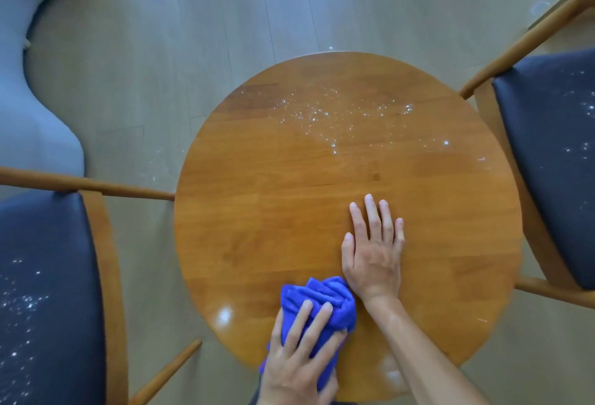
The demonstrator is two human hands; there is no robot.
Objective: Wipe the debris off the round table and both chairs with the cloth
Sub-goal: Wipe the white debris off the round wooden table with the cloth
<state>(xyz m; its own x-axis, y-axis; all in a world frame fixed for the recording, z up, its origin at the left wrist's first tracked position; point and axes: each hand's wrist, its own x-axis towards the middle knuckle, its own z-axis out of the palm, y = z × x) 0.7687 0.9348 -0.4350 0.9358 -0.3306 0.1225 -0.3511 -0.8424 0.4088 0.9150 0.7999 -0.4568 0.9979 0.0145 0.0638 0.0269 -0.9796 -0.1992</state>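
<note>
On the near edge of the tabletop (257,217): your left hand (299,359) grips the blue cloth (322,301), bunched into a wad, with the fingers (317,324) curled over its top. The cloth lies on the wood, just beside the wrist of your other hand.

Item, right hand (373,250): flat on the wood near the middle, fingers straight and close together, holding nothing. It looks to be steadying the table.

Item, tabletop, near half: no white specks show; judged wiped, or never soiled.

Item, tabletop, far half: a scatter of white debris (325,114) lies across it, thickest at the centre of the far side, thinning toward the right rim. Not yet cleared.

Item, left chair (48,275): dark seat, white specks spread over its near portion. Untouched, by the look of it.

Item, right chair (547,153): dark seat, fewer specks, gathered toward its right side. Also left to do.

Item, floor (161,50): a few white bits beside the table's left rim and beyond its far edge.

Item, pale blue sofa (35,89): at the far left, well apart from the work.

Reckoning: the task stands early. You have the far half of the table and both seats left.
</note>
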